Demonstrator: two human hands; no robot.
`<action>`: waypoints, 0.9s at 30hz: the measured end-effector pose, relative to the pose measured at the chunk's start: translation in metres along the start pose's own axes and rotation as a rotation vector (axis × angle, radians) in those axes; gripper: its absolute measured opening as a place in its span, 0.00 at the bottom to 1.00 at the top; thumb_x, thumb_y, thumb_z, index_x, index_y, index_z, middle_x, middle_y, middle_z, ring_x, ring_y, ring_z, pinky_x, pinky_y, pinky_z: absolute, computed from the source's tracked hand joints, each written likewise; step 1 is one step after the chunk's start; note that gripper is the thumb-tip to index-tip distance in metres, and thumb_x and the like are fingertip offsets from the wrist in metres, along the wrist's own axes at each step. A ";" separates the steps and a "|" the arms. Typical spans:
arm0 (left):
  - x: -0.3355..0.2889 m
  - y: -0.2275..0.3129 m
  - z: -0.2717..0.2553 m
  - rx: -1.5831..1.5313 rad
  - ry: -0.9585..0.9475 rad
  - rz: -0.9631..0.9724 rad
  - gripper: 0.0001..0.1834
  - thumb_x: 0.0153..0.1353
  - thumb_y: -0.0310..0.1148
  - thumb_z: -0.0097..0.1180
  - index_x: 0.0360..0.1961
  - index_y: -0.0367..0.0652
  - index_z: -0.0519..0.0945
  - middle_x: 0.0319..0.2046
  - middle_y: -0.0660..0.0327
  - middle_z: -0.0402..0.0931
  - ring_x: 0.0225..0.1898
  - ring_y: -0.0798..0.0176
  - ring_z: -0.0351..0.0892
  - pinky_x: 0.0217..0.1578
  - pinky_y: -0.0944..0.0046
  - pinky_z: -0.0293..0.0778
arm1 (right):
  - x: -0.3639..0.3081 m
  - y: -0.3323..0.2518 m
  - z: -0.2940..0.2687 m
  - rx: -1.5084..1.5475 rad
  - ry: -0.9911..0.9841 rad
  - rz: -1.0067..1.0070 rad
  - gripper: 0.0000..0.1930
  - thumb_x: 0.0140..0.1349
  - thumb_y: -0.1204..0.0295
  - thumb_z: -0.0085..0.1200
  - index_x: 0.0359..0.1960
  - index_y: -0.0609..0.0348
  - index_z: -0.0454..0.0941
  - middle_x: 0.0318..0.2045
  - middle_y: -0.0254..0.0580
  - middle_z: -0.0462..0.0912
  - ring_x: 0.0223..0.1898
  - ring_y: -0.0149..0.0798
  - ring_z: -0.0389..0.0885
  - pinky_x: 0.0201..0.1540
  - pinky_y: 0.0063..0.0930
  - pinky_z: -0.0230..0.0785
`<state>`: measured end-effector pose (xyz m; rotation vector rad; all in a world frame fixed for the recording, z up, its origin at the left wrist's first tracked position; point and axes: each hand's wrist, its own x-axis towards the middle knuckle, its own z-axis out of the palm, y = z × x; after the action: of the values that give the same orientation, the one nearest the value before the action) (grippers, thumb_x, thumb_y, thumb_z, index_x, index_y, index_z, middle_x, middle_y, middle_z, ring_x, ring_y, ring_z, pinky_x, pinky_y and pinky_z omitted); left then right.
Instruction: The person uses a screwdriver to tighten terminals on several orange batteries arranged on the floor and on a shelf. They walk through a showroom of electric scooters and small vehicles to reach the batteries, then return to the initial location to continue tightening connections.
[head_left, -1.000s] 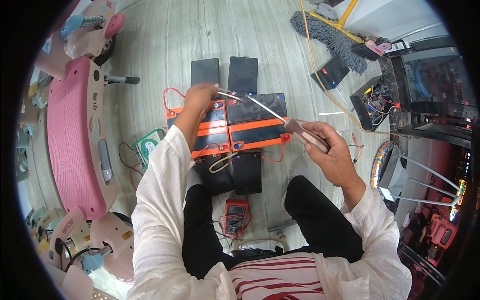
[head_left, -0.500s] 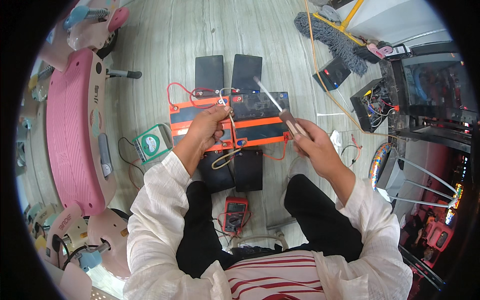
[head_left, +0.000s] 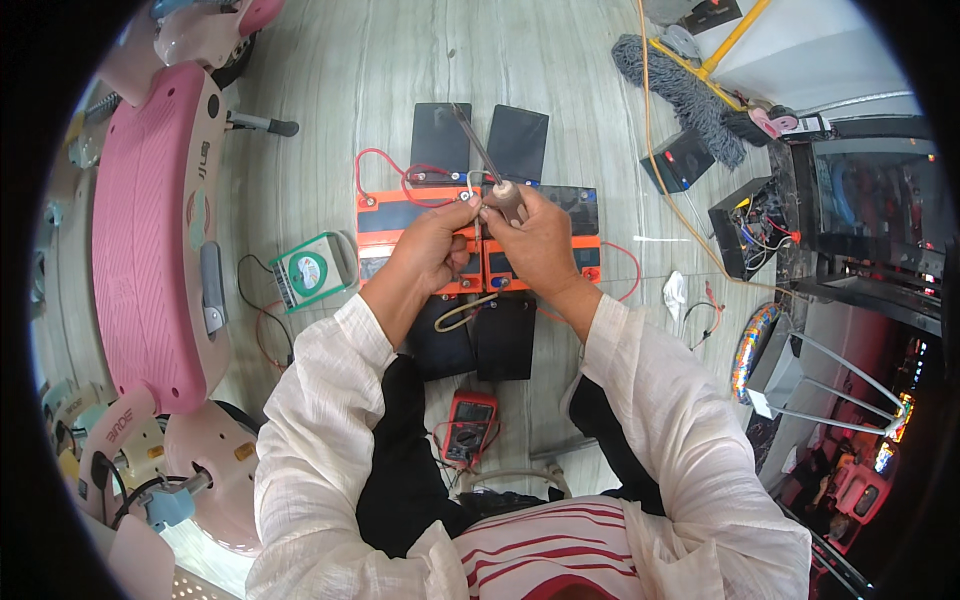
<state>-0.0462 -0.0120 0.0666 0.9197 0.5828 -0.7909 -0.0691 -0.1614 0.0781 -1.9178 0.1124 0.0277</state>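
My left hand (head_left: 432,248) is closed above the orange-and-black batteries, thumb and forefinger pinching a pale wire (head_left: 478,228) near its end. Close against those fingertips, my right hand (head_left: 545,240) grips a screwdriver (head_left: 507,200) by its brown handle. Its shaft points up and away to the left, over a black battery (head_left: 441,135), and the fingers of both hands nearly meet. A red wire (head_left: 374,152) loops over the left side of the battery group. Below my hands, a beige wire loop (head_left: 450,322) lies over the near black batteries (head_left: 503,342). My hands hide the middle terminals.
A red multimeter (head_left: 468,428) lies between my legs. Left of the batteries is a green-and-white device (head_left: 312,272) with leads, beside a pink scooter (head_left: 150,240). To the right are an opened black box with wires (head_left: 750,235), a grey mop (head_left: 675,95) and an orange cord (head_left: 648,120).
My right hand has brought the screwdriver leftward, up to my left fingertips. The left hand has shifted slightly right, still pinching the wire. The whole view has moved a little.
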 end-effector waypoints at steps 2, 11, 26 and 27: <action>0.002 -0.001 -0.004 0.015 -0.033 0.022 0.08 0.66 0.37 0.56 0.38 0.44 0.78 0.22 0.73 0.66 0.17 0.78 0.54 0.17 0.75 0.52 | -0.001 0.000 0.003 0.037 0.023 0.011 0.11 0.56 0.72 0.61 0.39 0.65 0.79 0.32 0.46 0.84 0.34 0.35 0.84 0.36 0.29 0.74; 0.015 -0.002 -0.033 0.186 0.102 0.132 0.07 0.63 0.32 0.59 0.36 0.40 0.78 0.32 0.62 0.80 0.26 0.76 0.74 0.24 0.77 0.70 | -0.004 0.012 -0.031 0.060 0.150 0.112 0.10 0.57 0.73 0.62 0.37 0.64 0.79 0.28 0.31 0.81 0.29 0.22 0.74 0.35 0.21 0.70; 0.037 0.000 -0.014 0.160 0.023 0.122 0.08 0.65 0.33 0.57 0.37 0.39 0.80 0.29 0.64 0.79 0.30 0.73 0.78 0.34 0.75 0.77 | -0.010 0.018 -0.024 0.071 0.031 0.160 0.08 0.57 0.75 0.61 0.37 0.64 0.79 0.30 0.34 0.82 0.33 0.25 0.77 0.39 0.23 0.71; 0.040 -0.001 -0.013 0.154 0.002 0.156 0.08 0.65 0.33 0.57 0.37 0.39 0.80 0.29 0.64 0.79 0.30 0.74 0.77 0.35 0.75 0.77 | -0.008 0.019 -0.022 0.059 0.032 0.148 0.09 0.57 0.74 0.61 0.37 0.65 0.79 0.30 0.37 0.82 0.33 0.27 0.79 0.39 0.24 0.71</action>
<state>-0.0249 -0.0147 0.0300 1.0936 0.4502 -0.7013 -0.0792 -0.1879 0.0688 -1.8487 0.2733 0.0924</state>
